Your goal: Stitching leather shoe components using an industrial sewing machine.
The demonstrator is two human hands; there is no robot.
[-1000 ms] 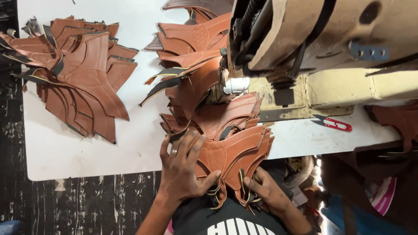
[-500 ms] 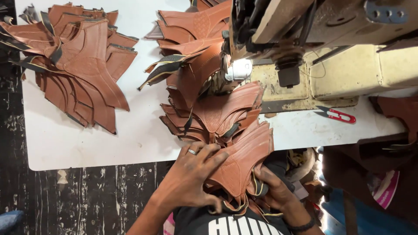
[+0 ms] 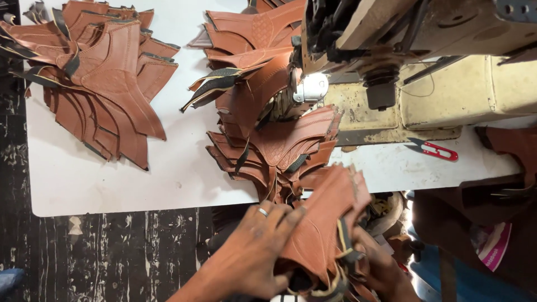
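On the white table (image 3: 112,184): a fanned pile of leather pieces (image 3: 100,84) at far left, a second pile (image 3: 268,151) at centre running from the far edge to the near edge, the sewing machine (image 3: 425,72) just right of it, thread snips (image 3: 433,149) near the machine's base. Below the near edge, at centre: a bundle of leather pieces (image 3: 324,229), with the left hand (image 3: 246,257) laid on its left side and the right hand (image 3: 386,268) under its right. To the left, beside the table: dark floor (image 3: 112,251).

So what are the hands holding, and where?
Both hands, left and right, hold a bundle of brown leather pieces, the left pressed flat on its side, the right under its far edge.
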